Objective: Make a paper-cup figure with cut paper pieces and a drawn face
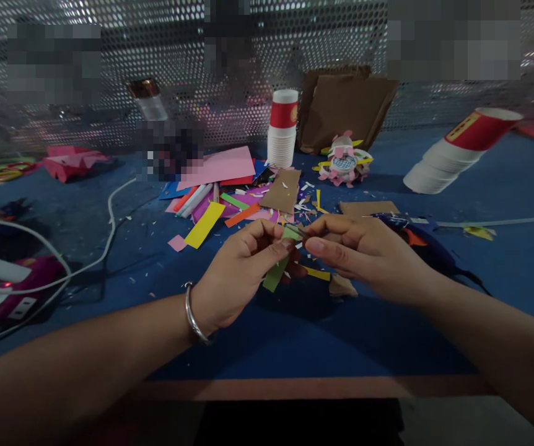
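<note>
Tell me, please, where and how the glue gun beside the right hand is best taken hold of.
By the handle, I would say, coming from the right. The glue gun appears to lie on its side, its handle slanting toward the near right, while its front lies behind the right hand. Avoid the pale stick at its back and the cord.

Strip: light green, narrow; slanting, lower end leftward; pinched in left hand, partly covered by thumb. Tool: slim, type indistinct; in right hand, at strip's upper end.
</note>
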